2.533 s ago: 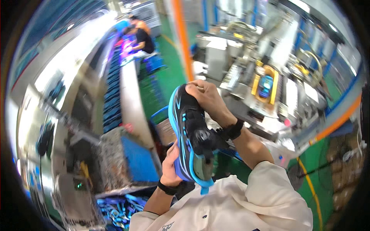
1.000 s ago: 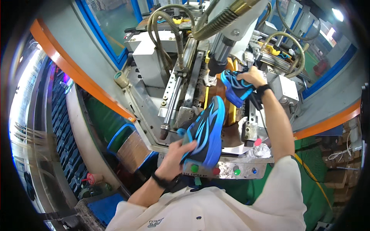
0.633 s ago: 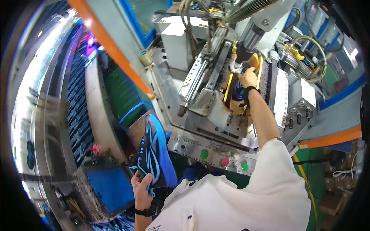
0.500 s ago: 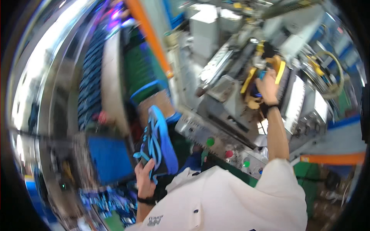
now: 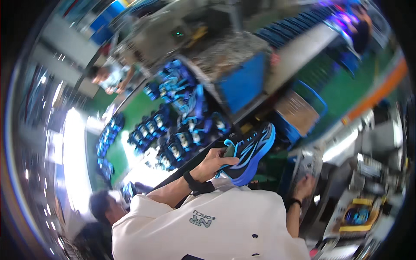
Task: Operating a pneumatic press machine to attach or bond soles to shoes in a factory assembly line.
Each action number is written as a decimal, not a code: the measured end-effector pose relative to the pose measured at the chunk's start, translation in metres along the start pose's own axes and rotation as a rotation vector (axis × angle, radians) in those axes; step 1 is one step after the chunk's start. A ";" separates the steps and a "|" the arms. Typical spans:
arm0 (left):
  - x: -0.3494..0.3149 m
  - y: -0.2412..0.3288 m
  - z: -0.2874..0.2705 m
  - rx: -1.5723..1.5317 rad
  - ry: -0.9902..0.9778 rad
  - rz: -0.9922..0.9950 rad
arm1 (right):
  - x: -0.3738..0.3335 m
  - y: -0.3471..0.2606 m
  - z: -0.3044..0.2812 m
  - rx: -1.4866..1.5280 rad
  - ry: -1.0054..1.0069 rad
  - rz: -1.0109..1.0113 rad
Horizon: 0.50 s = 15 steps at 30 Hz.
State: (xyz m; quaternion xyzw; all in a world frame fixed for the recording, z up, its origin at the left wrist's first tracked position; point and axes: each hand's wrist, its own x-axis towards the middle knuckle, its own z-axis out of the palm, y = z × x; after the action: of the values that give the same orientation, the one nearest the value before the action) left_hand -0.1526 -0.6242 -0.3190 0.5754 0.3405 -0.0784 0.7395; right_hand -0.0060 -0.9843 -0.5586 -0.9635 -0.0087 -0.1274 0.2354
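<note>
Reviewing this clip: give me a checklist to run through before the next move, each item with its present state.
1. Left hand gripping the black-and-blue shoe: ok, held near its opening.
2. Right hand free of any shoe: ok, none seen in it.
3. Right hand apart from the yellow-edged fixture: ok.
4. Second shoe seated squarely in the fixture: cannot tell, blurred.
5. Right hand off the control panel: cannot tell, they overlap in view.
6. Machine side sharply visible: not ok, smeared.
</note>
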 end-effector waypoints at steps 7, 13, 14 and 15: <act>-0.045 -0.013 -0.103 -0.464 0.420 0.064 | 0.007 0.018 0.001 -0.077 -0.060 -0.067; 0.003 -0.016 -0.244 -0.563 0.740 0.164 | 0.113 -0.066 -0.015 0.168 0.158 -0.152; 0.019 -0.018 -0.269 -0.647 0.760 0.140 | 0.145 -0.103 -0.026 0.328 0.175 -0.157; 0.033 -0.020 -0.293 -0.688 0.777 0.189 | 0.173 -0.146 -0.035 0.262 0.187 -0.216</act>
State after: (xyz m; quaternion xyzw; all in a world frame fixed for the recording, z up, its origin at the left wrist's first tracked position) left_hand -0.2593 -0.3563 -0.3859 0.3141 0.5423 0.3238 0.7088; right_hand 0.1421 -0.8780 -0.4190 -0.9020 -0.1068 -0.2387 0.3435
